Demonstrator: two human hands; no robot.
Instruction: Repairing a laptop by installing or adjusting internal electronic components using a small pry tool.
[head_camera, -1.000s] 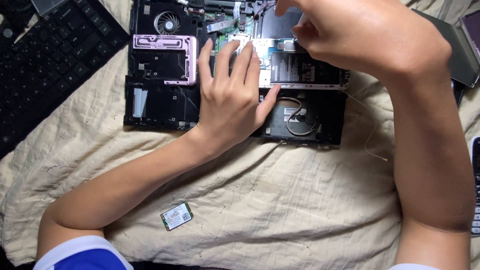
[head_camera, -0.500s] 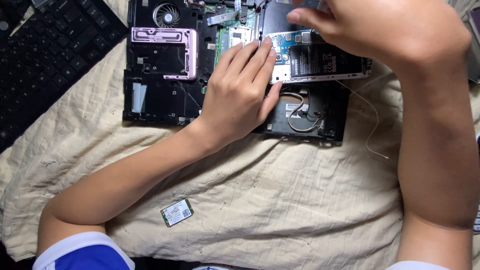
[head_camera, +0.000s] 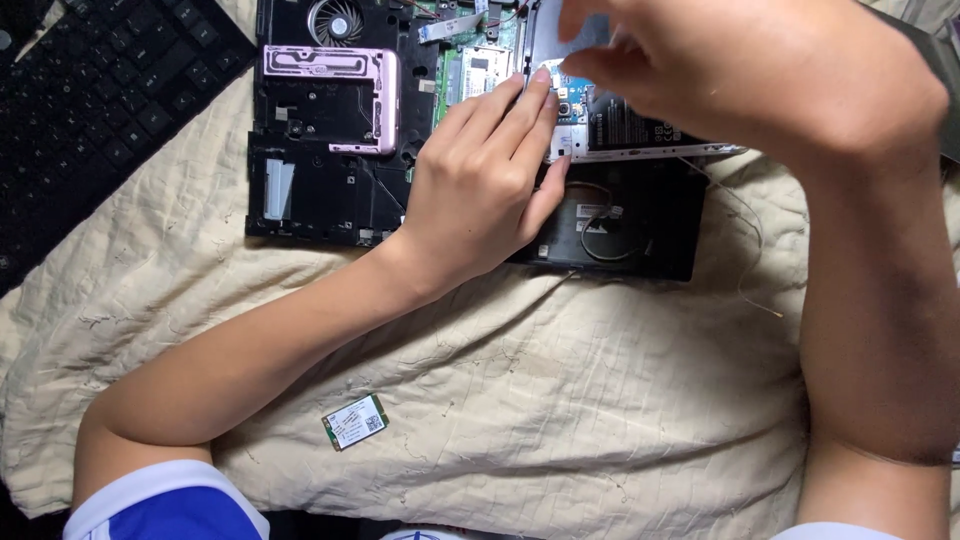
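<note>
The opened laptop base is lying flat on a wrinkled cream cloth, its long axis running left to right across the view. The left hand is pressing flat on the base, fingers extended toward the green circuit board. The right hand is pinching the edge of a silver rectangular drive that is sitting in the right half of the base. A round fan and a pink metal bracket are occupying the left half. A black keyboard is resting at far left. A small green card is lying apart on the cloth.
</note>
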